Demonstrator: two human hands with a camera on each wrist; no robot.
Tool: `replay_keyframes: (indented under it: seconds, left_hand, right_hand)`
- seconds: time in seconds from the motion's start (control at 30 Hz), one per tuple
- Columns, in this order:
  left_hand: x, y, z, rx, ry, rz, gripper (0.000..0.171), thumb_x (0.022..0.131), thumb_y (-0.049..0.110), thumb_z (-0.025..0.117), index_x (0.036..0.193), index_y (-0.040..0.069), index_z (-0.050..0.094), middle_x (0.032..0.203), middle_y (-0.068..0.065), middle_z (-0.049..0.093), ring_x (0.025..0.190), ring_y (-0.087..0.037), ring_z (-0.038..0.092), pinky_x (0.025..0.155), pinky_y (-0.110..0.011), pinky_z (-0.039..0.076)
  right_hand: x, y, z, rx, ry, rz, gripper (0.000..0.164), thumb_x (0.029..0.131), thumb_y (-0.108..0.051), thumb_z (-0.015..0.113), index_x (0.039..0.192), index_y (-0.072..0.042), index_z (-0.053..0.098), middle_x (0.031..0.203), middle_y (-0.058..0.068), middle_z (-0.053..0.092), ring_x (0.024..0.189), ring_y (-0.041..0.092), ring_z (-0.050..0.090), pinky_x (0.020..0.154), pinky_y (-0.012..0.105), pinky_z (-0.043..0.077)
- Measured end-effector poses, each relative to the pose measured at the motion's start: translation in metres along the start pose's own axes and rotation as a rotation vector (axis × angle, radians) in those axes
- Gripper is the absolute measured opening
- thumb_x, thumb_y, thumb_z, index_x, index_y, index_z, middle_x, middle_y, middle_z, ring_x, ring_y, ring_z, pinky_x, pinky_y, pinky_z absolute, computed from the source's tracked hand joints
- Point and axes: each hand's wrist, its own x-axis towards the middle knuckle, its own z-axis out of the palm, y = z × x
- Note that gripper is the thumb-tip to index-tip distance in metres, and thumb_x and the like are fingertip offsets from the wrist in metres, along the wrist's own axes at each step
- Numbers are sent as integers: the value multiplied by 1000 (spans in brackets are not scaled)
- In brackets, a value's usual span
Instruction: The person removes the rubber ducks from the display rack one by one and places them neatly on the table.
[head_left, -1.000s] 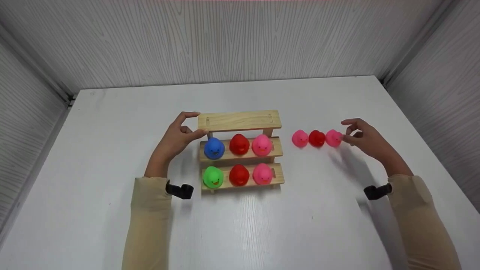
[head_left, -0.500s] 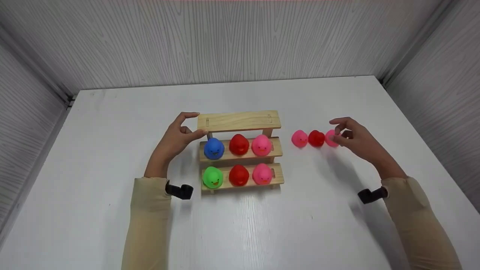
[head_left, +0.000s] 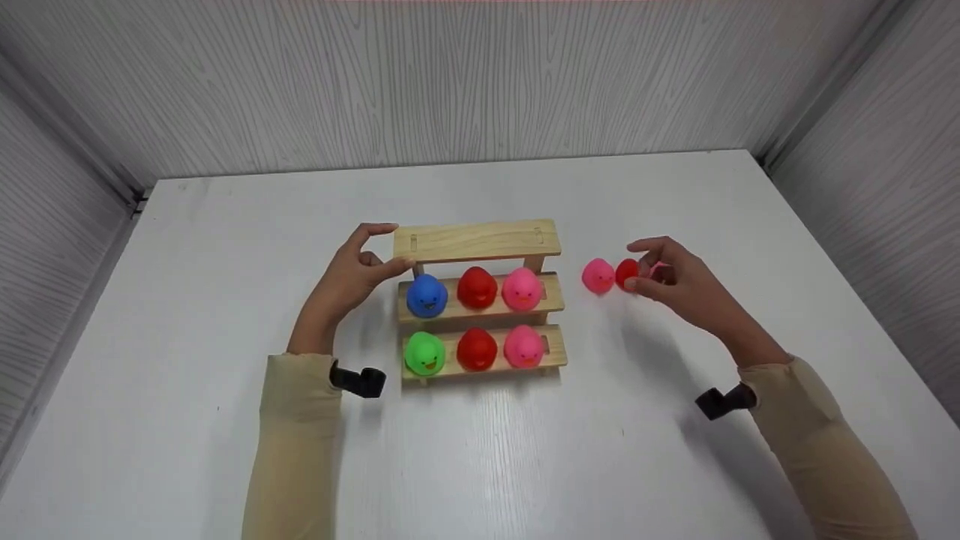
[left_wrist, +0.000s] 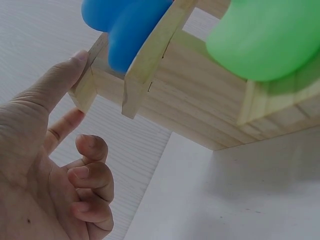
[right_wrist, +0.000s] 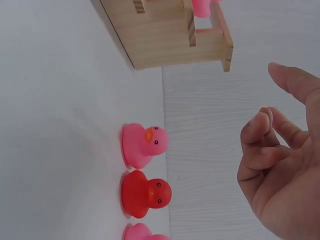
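Observation:
My left hand (head_left: 345,279) pinches the left end of the top board of a three-tier wooden rack (head_left: 478,241) between thumb and index finger; its other fingers are curled in the left wrist view. Loosely bent and holding nothing, my right hand (head_left: 681,283) hovers above the right part of a short row of rubber ducks on the table. That row has a pink duck (right_wrist: 142,145), a red duck (right_wrist: 145,194) and another pink duck (right_wrist: 145,233). In the head view my right fingers partly cover the red one and mostly cover the far pink one.
The rack's middle tier carries a blue duck (head_left: 427,295), a red duck (head_left: 477,288) and a pink duck (head_left: 522,289). Below them sit a green duck (head_left: 424,354), a red duck (head_left: 476,349) and a pink duck (head_left: 523,347). Grained panels (head_left: 480,82) enclose the white table (head_left: 480,457).
My right hand has moved left, from beside the far pink duck to over the red one. The left hand still pinches the rack, and the ducks stay put.

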Motion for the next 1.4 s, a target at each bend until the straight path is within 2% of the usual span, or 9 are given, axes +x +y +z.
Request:
replay_keyframes:
  seconds: [0.17, 0.4, 0.57, 0.8, 1.17, 1.4]
  left_hand:
    - [1, 0, 0, -7, 2, 3, 70, 85, 47, 70, 144, 28, 39, 78, -2, 47, 74, -17, 40, 67, -29, 32]
    - [0, 3, 0, -6, 9, 14, 69, 85, 45, 70, 144, 28, 39, 78, -2, 45, 73, -17, 39, 66, -29, 32]
    - [0, 1, -1, -9, 9, 12, 69, 85, 46, 70, 144, 28, 40, 76, -2, 46, 72, -17, 40, 65, -28, 32]
    - [-1, 0, 0, 3, 9, 5, 71, 85, 49, 70, 145, 27, 39, 76, -2, 46, 73, -17, 40, 65, -29, 32]
    - [-1, 0, 0, 3, 10, 1, 70, 85, 48, 69, 144, 27, 39, 77, -2, 46, 74, -17, 40, 66, -29, 32]
    - [-2, 1, 1, 3, 11, 9, 70, 84, 49, 70, 144, 28, 39, 77, -2, 46, 73, -17, 40, 65, -29, 32]
  right_hand:
    - [-1, -11, 15, 20, -9, -14, 50, 91, -21, 67, 135, -11, 45, 99, 3, 50, 82, 17, 52, 68, 19, 46]
    - [-6, -24, 31, 46, -20, -39, 49, 89, -22, 69, 132, -10, 48, 94, 3, 48, 71, 14, 45, 62, 22, 40]
    - [-2, -30, 44, 79, -24, -52, 49, 87, -21, 72, 130, -11, 51, 93, 5, 49, 72, 14, 47, 62, 21, 40]
    - [3, -36, 61, 120, -38, -86, 47, 85, -17, 74, 126, -11, 52, 79, 3, 45, 65, 11, 41, 59, 20, 38]
    - [8, -46, 77, 88, -51, -85, 47, 85, -20, 75, 126, -10, 54, 73, 2, 41, 63, 13, 37, 56, 21, 32]
    - [11, -51, 85, 74, -62, -71, 46, 84, -24, 76, 124, -15, 56, 76, 2, 45, 68, 17, 42, 57, 21, 34]
